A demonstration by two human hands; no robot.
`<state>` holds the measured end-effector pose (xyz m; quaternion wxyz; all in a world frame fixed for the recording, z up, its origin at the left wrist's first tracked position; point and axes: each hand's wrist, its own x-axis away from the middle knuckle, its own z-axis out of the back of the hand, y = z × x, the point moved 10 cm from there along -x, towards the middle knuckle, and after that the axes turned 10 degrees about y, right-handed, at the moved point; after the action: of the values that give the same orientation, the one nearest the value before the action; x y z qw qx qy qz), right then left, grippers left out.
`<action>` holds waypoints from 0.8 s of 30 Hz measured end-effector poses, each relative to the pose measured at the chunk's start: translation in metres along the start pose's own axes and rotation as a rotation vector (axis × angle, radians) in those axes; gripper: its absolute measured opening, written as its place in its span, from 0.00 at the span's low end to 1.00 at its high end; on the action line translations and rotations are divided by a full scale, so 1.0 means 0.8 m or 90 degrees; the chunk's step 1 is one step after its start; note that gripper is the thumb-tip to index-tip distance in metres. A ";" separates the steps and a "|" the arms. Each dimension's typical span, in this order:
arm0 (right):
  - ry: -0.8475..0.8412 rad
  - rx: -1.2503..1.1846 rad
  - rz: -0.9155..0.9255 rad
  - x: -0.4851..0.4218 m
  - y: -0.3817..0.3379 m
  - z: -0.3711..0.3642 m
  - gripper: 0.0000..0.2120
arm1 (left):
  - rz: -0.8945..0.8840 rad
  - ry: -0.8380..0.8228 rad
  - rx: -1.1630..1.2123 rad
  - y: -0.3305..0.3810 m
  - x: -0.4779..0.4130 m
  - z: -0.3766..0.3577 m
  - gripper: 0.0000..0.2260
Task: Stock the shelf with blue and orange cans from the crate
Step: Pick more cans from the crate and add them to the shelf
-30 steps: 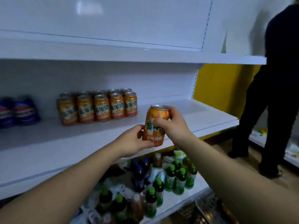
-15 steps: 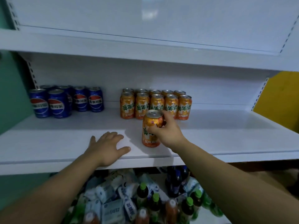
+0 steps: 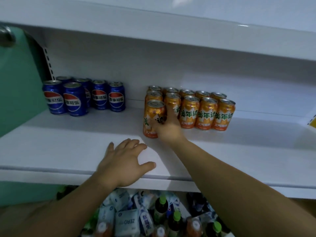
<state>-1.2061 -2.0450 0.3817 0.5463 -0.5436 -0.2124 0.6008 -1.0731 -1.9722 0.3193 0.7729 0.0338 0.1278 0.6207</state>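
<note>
A left hand (image 3: 123, 165) is lying flat, fingers spread, at the shelf's (image 3: 51, 151) front edge. Beyond it, the right hand (image 3: 166, 127) is wrapping its grip around an orange can (image 3: 152, 119) standing before the orange can rows (image 3: 205, 112). Bare shelf is separating those from blue cans (image 3: 82, 97) farther left.

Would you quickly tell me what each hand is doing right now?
Left hand: open, flat on the shelf, holding nothing.
Right hand: closed around an orange can standing on the shelf.
</note>
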 end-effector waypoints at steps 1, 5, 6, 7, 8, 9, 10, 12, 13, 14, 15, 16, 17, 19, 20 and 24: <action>0.006 0.004 0.003 -0.004 0.002 -0.003 0.29 | 0.000 0.000 0.000 0.000 0.000 0.000 0.36; 0.017 0.040 0.000 -0.016 0.010 -0.013 0.31 | -0.003 0.004 -0.004 -0.001 0.000 0.001 0.31; 0.017 0.047 -0.003 -0.018 0.012 -0.014 0.31 | -0.004 0.005 -0.003 -0.001 -0.001 0.001 0.31; 0.017 0.049 -0.004 -0.020 0.013 -0.015 0.31 | -0.004 0.004 -0.002 -0.002 -0.001 0.000 0.31; 0.018 0.050 -0.004 -0.021 0.013 -0.016 0.32 | -0.005 0.003 -0.002 -0.003 -0.001 -0.001 0.31; 0.017 0.049 -0.005 -0.021 0.014 -0.018 0.32 | -0.005 0.001 -0.004 -0.003 -0.002 -0.002 0.31; 0.014 0.052 -0.008 -0.019 0.014 -0.019 0.32 | -0.006 -0.001 -0.005 -0.003 -0.002 -0.002 0.31; -0.005 0.083 -0.015 -0.011 0.016 -0.021 0.31 | -0.004 0.001 0.002 -0.003 -0.002 0.000 0.31; -0.019 0.101 -0.010 -0.004 0.015 -0.019 0.31 | -0.001 -0.001 0.006 -0.003 -0.002 0.000 0.31; -0.029 0.118 -0.007 0.004 0.014 -0.013 0.30 | 0.000 -0.007 0.009 -0.003 -0.002 0.001 0.31; -0.035 0.136 -0.001 0.011 0.014 -0.002 0.30 | 0.002 -0.015 0.012 -0.003 -0.001 0.000 0.31; -0.041 0.163 0.002 0.019 0.014 0.014 0.30 | 0.003 -0.022 0.016 -0.003 -0.001 0.000 0.31; -0.047 0.197 0.005 0.024 0.016 0.033 0.29 | 0.007 -0.031 0.024 -0.004 -0.001 0.000 0.31; -0.043 0.280 0.007 0.033 0.020 0.082 0.28 | 0.019 -0.045 0.034 -0.006 -0.002 0.002 0.31; -0.034 0.319 -0.003 0.037 0.025 0.111 0.28 | 0.024 -0.050 0.037 -0.006 -0.004 0.003 0.32; 0.014 0.437 -0.092 0.068 0.061 0.229 0.30 | -0.018 -0.070 0.108 0.057 -0.011 0.004 0.35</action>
<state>-1.3789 -1.9499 0.3762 0.7407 -0.3181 -0.0301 0.5910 -1.1173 -1.9698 0.3336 0.7817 0.1315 0.1378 0.5938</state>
